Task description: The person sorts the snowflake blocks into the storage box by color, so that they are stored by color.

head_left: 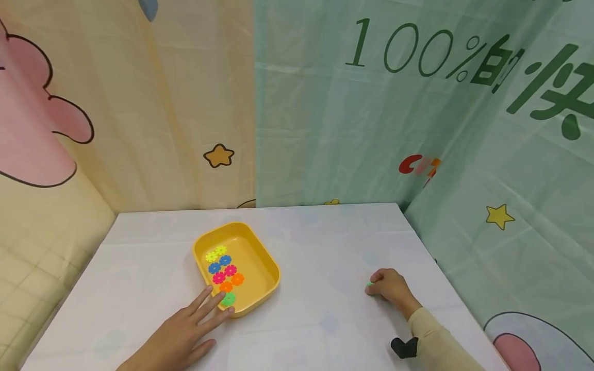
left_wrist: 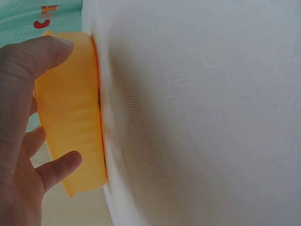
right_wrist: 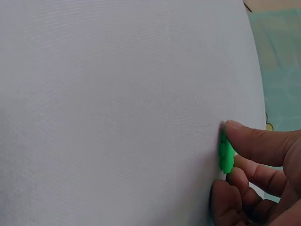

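A yellow tray [head_left: 254, 268] stands on the table, holding flower-shaped plastic pieces along its left side: two yellow, two blue, two pink, two orange and one green piece [head_left: 228, 299]. My left hand [head_left: 183, 330] has its fingers spread over the tray's near left rim; in the left wrist view the thumb and fingers lie against the yellow outer wall [left_wrist: 70, 103]. Off to the right, my right hand [head_left: 391, 289] pinches a small green piece [right_wrist: 226, 153] between thumb and fingers at the table surface. In the head view that piece is mostly hidden by the fingers.
A white cloth covers the table [head_left: 306, 309], and its far edge meets printed curtains [head_left: 325, 129] at the back and sides. A black strap end [head_left: 405, 348] sticks out beside the right sleeve [head_left: 438, 342]. White tabletop lies between the tray and the right hand.
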Action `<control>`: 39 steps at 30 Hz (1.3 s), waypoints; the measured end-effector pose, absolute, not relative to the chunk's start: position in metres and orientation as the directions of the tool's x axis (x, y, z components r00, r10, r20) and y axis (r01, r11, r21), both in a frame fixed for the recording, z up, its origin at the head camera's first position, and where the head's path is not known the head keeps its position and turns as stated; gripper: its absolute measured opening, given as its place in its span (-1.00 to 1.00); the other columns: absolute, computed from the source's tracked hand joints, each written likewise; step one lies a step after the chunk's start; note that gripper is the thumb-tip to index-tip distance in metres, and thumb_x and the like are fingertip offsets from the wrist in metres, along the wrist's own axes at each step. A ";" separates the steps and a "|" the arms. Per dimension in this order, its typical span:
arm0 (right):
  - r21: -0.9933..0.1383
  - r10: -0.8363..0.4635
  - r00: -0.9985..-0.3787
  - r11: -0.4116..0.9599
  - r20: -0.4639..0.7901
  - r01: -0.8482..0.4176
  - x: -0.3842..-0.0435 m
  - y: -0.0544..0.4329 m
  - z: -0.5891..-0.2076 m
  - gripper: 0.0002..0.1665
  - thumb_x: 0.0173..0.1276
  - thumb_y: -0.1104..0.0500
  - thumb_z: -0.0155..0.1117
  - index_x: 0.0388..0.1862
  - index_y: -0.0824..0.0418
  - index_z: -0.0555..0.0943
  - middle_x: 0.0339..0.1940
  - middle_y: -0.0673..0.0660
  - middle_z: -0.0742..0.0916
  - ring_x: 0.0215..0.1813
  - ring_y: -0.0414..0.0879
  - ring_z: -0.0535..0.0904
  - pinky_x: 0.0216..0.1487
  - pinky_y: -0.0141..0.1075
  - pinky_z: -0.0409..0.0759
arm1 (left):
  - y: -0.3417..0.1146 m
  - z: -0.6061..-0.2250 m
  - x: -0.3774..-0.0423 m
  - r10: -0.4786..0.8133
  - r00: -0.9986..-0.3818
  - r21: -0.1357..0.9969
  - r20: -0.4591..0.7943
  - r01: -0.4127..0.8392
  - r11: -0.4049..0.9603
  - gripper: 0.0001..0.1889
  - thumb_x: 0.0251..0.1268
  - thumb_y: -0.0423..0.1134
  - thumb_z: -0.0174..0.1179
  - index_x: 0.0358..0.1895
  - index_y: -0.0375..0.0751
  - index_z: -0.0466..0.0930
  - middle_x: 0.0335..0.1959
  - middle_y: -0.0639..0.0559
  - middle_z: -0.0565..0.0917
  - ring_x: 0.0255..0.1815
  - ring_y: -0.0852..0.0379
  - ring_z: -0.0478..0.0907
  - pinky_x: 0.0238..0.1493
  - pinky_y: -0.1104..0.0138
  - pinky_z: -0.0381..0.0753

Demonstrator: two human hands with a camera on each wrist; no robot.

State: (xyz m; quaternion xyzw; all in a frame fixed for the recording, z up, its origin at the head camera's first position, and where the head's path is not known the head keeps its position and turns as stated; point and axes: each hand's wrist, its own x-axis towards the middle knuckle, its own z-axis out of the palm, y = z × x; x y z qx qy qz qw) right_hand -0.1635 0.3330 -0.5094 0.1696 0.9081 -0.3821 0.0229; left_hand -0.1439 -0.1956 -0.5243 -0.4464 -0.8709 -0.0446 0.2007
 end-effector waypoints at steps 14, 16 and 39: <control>-0.710 0.279 -0.939 0.619 -0.202 0.336 -0.166 0.332 -0.505 -0.77 0.11 0.36 0.49 -0.32 0.31 0.58 -0.40 0.12 0.61 -0.31 -0.03 0.52 -0.38 -0.26 0.53 | -0.195 -0.522 -0.143 0.761 -0.523 -0.110 0.383 0.793 0.600 -0.05 -0.05 0.09 0.53 0.53 0.26 0.34 0.44 -0.07 0.48 0.61 -0.06 0.08 -0.04 0.08 0.72; -0.737 0.274 -0.936 0.581 -0.222 0.345 -0.166 0.334 -0.505 -0.80 0.13 0.37 0.47 -0.32 0.32 0.59 -0.41 0.12 0.61 -0.34 -0.05 0.52 -0.41 -0.26 0.54 | -0.195 -0.522 -0.143 0.761 -0.529 -0.106 0.376 0.791 0.603 -0.06 -0.04 0.09 0.52 0.53 0.27 0.33 0.45 -0.07 0.48 0.60 -0.07 0.11 -0.04 0.08 0.72; -0.911 0.203 -0.949 0.287 -0.243 0.295 -0.186 0.328 -0.504 -0.68 0.40 0.32 0.28 0.05 0.52 0.59 -0.23 0.20 0.74 -0.34 -0.12 0.68 -0.27 -0.34 0.73 | -0.195 -0.522 -0.144 0.763 -0.522 -0.110 0.381 0.794 0.598 -0.09 -0.01 0.10 0.50 0.52 0.24 0.35 0.45 -0.10 0.47 0.64 -0.05 0.02 -0.10 0.10 0.72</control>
